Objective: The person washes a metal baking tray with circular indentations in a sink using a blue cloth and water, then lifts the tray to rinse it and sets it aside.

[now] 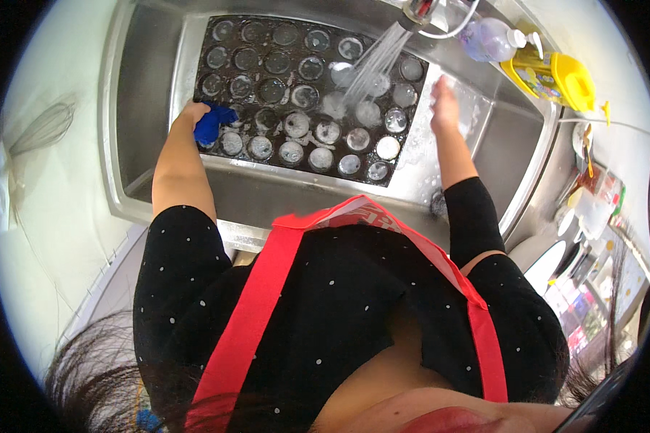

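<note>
Blue cloth in left hand

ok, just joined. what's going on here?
A person's left hand grips a crumpled blue cloth at the left edge of a dark rectangular tray with round cups, lying in a steel sink. The right hand is beside the tray's right edge, seemingly holding nothing. Water runs from a metallic faucet head onto the tray's right half.

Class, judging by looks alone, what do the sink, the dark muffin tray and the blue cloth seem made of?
Sink: probably stainless steel, satin-finished; grey with blurred metallic reflections.
Dark muffin tray: perhaps coated metal, wet and glossy, with straight edges; silicone possible.
Blue cloth: likely soft, matte fabric, bunching at the left hand.
</note>
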A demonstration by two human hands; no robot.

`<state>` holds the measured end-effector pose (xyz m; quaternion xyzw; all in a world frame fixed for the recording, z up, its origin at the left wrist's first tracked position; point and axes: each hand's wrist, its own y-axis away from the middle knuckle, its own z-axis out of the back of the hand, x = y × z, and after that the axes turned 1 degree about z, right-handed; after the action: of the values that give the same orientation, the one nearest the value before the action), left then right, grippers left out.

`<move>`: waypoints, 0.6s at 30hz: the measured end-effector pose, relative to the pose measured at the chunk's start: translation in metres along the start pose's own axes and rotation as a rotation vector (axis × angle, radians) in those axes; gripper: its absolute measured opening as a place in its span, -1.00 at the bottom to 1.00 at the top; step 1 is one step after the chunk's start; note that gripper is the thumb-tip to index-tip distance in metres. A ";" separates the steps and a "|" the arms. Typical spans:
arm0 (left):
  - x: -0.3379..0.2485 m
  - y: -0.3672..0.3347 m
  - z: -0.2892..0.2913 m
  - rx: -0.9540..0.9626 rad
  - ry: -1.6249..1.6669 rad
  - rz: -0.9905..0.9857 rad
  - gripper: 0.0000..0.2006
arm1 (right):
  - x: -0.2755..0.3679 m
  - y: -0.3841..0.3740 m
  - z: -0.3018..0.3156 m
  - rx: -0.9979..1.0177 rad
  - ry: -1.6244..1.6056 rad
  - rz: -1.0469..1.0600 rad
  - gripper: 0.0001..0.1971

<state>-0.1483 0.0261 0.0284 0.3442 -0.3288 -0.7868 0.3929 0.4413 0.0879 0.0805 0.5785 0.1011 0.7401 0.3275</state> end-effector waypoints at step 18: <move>-0.021 0.061 -0.081 0.467 0.379 0.051 -0.51 | -0.154 -0.011 0.094 -0.218 0.469 -0.381 -0.19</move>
<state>-0.0493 -0.0051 0.0383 0.5577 -0.4300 -0.6015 0.3772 0.5496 -0.0179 -0.0174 0.3245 0.2005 0.7850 0.4882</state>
